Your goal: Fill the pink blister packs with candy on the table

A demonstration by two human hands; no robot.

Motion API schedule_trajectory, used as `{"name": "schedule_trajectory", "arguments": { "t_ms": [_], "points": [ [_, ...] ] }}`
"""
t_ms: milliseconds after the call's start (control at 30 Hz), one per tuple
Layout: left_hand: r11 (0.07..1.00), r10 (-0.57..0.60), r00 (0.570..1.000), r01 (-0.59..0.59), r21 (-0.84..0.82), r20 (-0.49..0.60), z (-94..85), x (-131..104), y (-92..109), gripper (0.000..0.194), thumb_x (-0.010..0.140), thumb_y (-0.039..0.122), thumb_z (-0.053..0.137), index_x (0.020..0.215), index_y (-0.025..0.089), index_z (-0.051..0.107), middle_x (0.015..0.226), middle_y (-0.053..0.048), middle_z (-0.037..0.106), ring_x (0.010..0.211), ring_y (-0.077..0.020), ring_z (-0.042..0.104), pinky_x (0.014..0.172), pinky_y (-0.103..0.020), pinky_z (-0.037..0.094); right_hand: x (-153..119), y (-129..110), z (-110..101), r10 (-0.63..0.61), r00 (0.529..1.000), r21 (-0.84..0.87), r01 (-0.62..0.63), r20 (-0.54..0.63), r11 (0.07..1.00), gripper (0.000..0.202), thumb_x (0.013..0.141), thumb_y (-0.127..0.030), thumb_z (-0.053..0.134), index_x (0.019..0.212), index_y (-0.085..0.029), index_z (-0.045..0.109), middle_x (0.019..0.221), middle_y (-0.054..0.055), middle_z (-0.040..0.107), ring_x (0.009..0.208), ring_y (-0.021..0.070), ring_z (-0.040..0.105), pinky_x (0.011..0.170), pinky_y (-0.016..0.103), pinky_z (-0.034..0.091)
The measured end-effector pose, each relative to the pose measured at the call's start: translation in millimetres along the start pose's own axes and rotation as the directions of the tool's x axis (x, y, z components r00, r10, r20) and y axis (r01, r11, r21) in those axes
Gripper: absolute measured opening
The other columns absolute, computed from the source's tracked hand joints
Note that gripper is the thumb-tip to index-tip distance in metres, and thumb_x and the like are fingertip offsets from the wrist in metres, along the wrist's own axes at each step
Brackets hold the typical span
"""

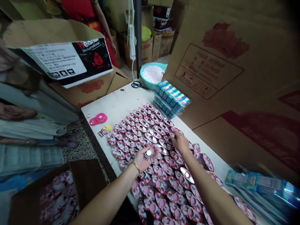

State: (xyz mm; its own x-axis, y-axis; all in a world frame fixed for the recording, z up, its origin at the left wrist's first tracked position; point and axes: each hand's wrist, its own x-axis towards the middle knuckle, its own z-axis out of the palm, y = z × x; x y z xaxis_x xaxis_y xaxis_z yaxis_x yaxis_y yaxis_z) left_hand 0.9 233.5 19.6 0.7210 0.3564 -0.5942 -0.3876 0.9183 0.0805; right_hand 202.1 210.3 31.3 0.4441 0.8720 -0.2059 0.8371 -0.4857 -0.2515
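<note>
My left hand (pixel 145 158) is palm up with its fingers curled, cradling a small round disc with a shiny white top (pixel 149 152); others may lie under it. To the right, my right hand (pixel 181 142) points down with its fingers drawn together at one of the oval-topped packages. Whatever the fingertips grip there is hidden. Rows of these pink and red printed packages (pixel 160 171) stand close together under both hands. Nearer ones have a pink round piece in the middle hole, while farther ones (pixel 141 127) show a dark hole.
A turquoise basin (pixel 144 82) of small pale pieces, black scissors (pixel 136 84) and blue boxes (pixel 172 97) stand at the back. A pink tool (pixel 99 118) lies left. Large cartons (pixel 211 68) wall the right side. Below left, an open carton (pixel 87 184) holds similar packages. People stand beyond.
</note>
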Motion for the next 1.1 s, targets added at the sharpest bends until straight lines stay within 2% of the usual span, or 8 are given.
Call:
{"name": "schedule_trajectory", "arguments": {
  "t_ms": [100,167,267,500,633,733,867,1100],
  "points": [
    [0.998,0.04,0.999,-0.04,-0.041,-0.012,-0.9,4,-8,0.025,0.081,0.031,0.043,0.088,0.01,0.055,0.081,-0.008,0.061,0.072,-0.0122,0.058,0.066,-0.024,0.048,-50,-37,3,-0.43,0.903,0.242,0.42,-0.015,0.874,0.025,0.082,-0.028,0.043,0.104,-0.027,0.053,0.096,0.003,0.054,0.088,0.0133,0.051,0.076,0.022,0.038],
    [0.996,0.041,0.998,-0.044,-0.083,-0.039,-1.8,6,-15,0.026,0.082,0.032,0.04,0.083,0.011,0.055,0.072,-0.004,0.06,0.059,-0.0078,0.055,0.056,-0.019,0.046,-70,-52,6,-0.52,0.854,0.281,0.496,0.01,0.821,0.026,0.08,-0.026,0.046,0.105,-0.027,0.053,0.09,0.003,0.054,0.086,0.0133,0.051,0.074,0.022,0.038],
    [0.995,0.016,0.999,-0.021,-0.095,-0.052,-3.3,7,-25,0.025,0.082,0.031,0.041,0.078,0.011,0.054,0.066,-0.002,0.058,0.054,-0.0069,0.053,0.051,-0.018,0.044,-80,-55,9,-0.517,0.854,0.252,0.49,0.05,0.834,0.025,0.08,-0.023,0.046,0.103,-0.025,0.053,0.087,0.003,0.053,0.081,0.0135,0.051,0.07,0.022,0.038],
    [0.999,-0.03,0.993,0.033,0.023,-0.116,-6.8,8,-39,0.016,0.079,0.026,0.048,0.076,0.011,0.055,0.063,-0.002,0.058,0.057,-0.009,0.056,0.056,-0.02,0.047,-80,-39,17,-0.335,0.942,0.21,0.327,0.005,0.922,0.016,0.081,-0.022,0.037,0.083,-0.018,0.053,0.081,0.004,0.055,0.074,0.0133,0.052,0.066,0.022,0.037],
    [0.992,-0.113,0.991,0.116,0.042,-0.065,-12.7,9,-35,0.018,0.077,0.027,0.05,0.08,0.009,0.055,0.074,-0.008,0.06,0.067,-0.0127,0.059,0.049,-0.017,0.044,-52,-12,12,-0.082,0.995,0.232,0.092,-0.054,0.968,0.018,0.081,-0.026,0.038,0.079,-0.019,0.054,0.077,0.003,0.058,0.073,0.0135,0.053,0.065,0.022,0.036],
    [0.995,-0.084,0.995,0.087,0.056,-0.061,-18.3,2,-23,0.015,0.075,0.024,0.051,0.078,0.009,0.056,0.076,-0.01,0.06,0.07,-0.0143,0.059,0.047,-0.016,0.043,-17,7,8,0.091,0.996,0.051,-0.092,0.012,0.994,0.016,0.077,-0.027,0.043,0.082,-0.018,0.055,0.08,0.006,0.06,0.077,0.0163,0.054,0.066,0.024,0.036],
    [0.999,-0.007,0.995,0.011,0.044,-0.098,-25.8,-10,-2,0.014,0.073,0.021,0.053,0.082,0.01,0.057,0.076,-0.008,0.059,0.067,-0.0121,0.057,0.046,-0.015,0.041,23,11,14,0.179,0.967,-0.19,-0.145,0.18,0.971,0.031,0.072,-0.027,0.051,0.101,-0.015,0.05,0.094,0.013,0.058,0.085,0.0199,0.053,0.067,0.028,0.036],
    [0.998,0.055,0.993,-0.051,0.042,-0.108,-28.1,-32,14,0.011,0.07,0.017,0.056,0.079,0.011,0.058,0.073,-0.005,0.058,0.056,-0.0074,0.053,0.039,-0.011,0.032,46,4,6,0.192,0.951,-0.211,-0.141,0.242,0.967,0.035,0.051,-0.021,0.067,0.084,-0.013,0.059,0.083,0.016,0.061,0.073,0.0217,0.057,0.056,0.028,0.038]
  ]
}}
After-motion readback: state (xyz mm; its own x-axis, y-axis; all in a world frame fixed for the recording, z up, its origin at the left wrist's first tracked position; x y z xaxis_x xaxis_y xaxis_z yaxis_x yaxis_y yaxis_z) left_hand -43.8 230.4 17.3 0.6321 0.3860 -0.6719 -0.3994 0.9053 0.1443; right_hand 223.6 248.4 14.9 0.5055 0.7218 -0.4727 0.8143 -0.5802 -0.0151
